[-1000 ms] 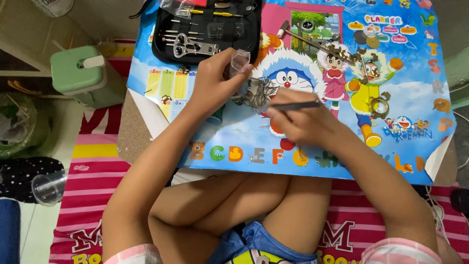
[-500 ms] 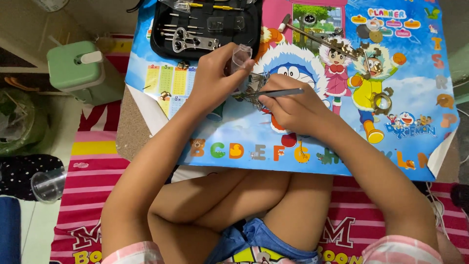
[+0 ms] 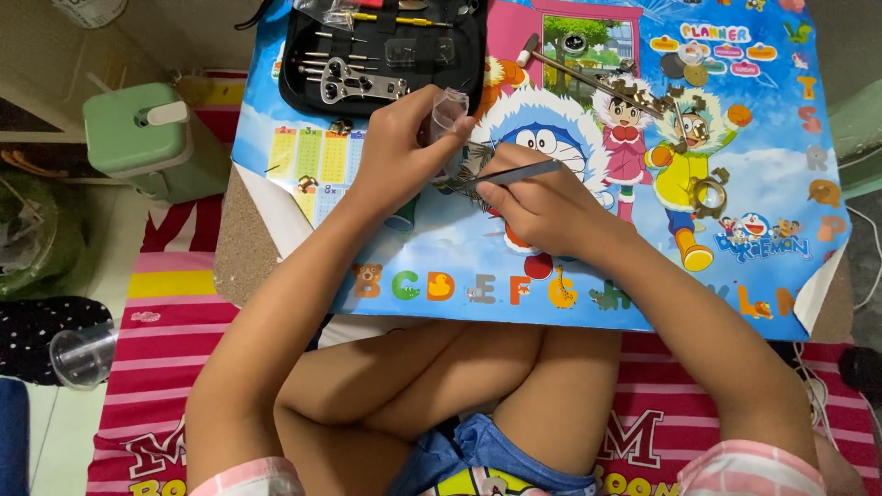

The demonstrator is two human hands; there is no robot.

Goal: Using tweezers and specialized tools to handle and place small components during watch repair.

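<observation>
Floor: showing a striped pink mat (image 3: 175,349), with a low board covered by a bright cartoon poster (image 3: 772,138) sitting on top.
Far left: standing beside the board, a green container (image 3: 138,138); lying lower on the floor, a clear plastic cup (image 3: 81,355).
Tool case (image 3: 386,55): lying open at the top of the poster, holding small metal tools, near the left hand.
Left hand (image 3: 395,156): closing its fingers around a small clear tube (image 3: 447,112), holding it up off the poster.
Small metal part (image 3: 459,170): sitting between both hands, too tiny and blurry for telling more.
Right hand (image 3: 542,207): pinching thin tweezers (image 3: 514,173), tips pointing left at the metal part.
Loose bits (image 3: 689,129): lying scattered on the right half of the poster, a round ring (image 3: 709,195) among them.
Risk of slipping: probably squeezing the tweezers too hard and flicking the part away.
Risk of losing: likely rolling off the near edge onto the striped mat, hiding in the bright colours.
Risk of bumping: maybe knocking the loose bits with the right elbow.
Edges: curling up at the poster's bottom right corner; near edge lying close over the knees.
Open room: staying free on the lower left of the poster; crowding at the top and right.
</observation>
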